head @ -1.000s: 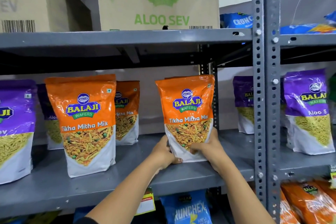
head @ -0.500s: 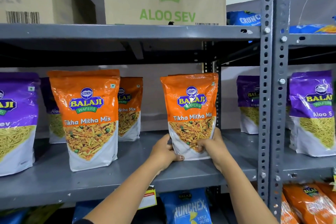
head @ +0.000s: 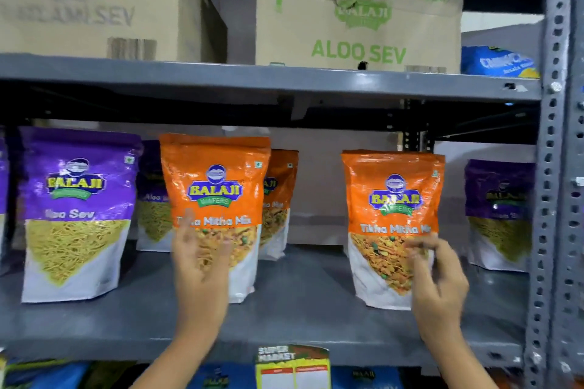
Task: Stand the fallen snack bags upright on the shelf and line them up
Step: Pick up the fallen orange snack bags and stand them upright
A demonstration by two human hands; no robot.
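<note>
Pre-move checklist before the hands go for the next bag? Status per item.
1. Right Tikha Mitha Mix bag upright: ok.
2. Right hand clear of it: cannot tell, blurred, fingers spread.
3. Left hand empty: ok, open in front of the left Tikha Mitha Mix bag.
4. Front row in line with the Aloo Sev bag: cannot tell; the right bag seems set further back.
5. Fallen bags on this shelf: none seen, ok.

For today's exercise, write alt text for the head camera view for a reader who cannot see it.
Two bare hands, left hand and right hand, open in front of upright orange Tikha Mitha Mix bags on a grey metal shelf. Purple Aloo Sev bags stand alongside; cardboard boxes sit above.
</note>
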